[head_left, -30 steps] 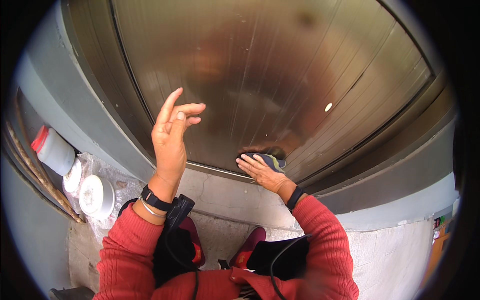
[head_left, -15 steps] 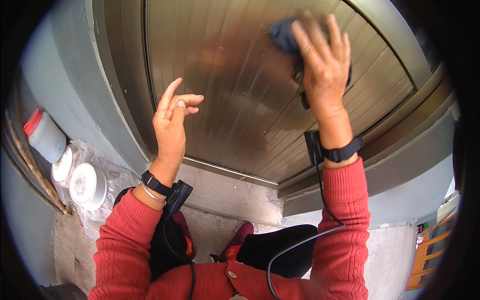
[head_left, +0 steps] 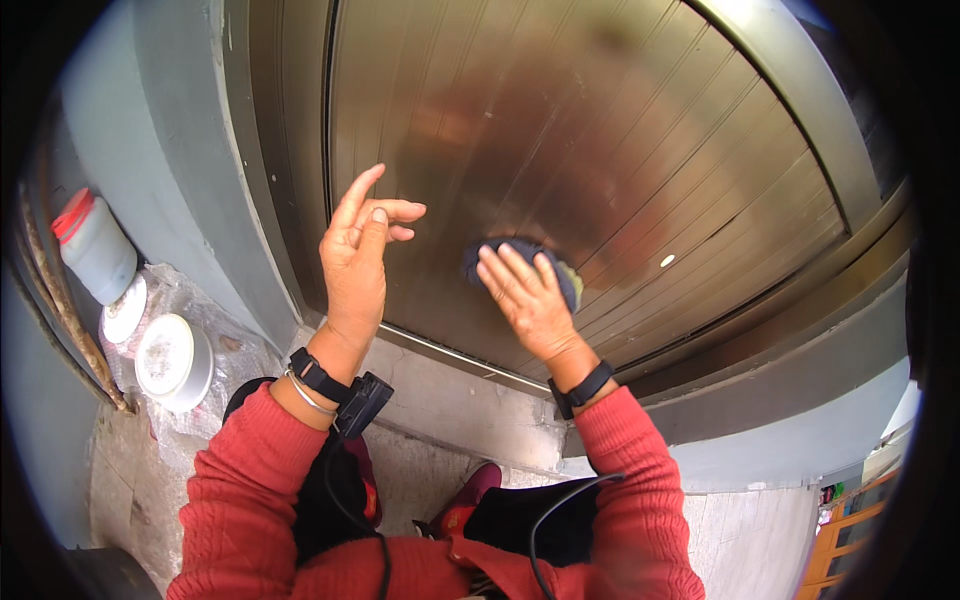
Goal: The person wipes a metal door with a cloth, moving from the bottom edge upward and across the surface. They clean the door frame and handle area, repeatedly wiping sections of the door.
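Observation:
My right hand (head_left: 532, 303) presses a dark blue cloth (head_left: 516, 249) flat against the ribbed, bronze-coloured metal door (head_left: 440, 130). A yellowish-green bit of the cloth shows beside the fingers, while most of it lies hidden under the hand. To the left, my left hand (head_left: 361, 255) is raised in front of the door with its fingers apart and nothing in them. It seems not to touch the door. Both wrists carry black straps, and a cable runs from the left one's small black box (head_left: 364, 404).
A clear jar with a red lid (head_left: 98, 245), a round white tub (head_left: 174, 362) and plastic sheeting (head_left: 236, 360) are on the left by the wall. Wooden sticks (head_left: 75, 330) lean there. A stone step (head_left: 470, 402) lies below the door; an orange wooden frame (head_left: 835, 545) stands at right.
My right hand has moved with the cloth from the upper right of the door down and left to its lower middle. My left hand keeps nearly the same pose.

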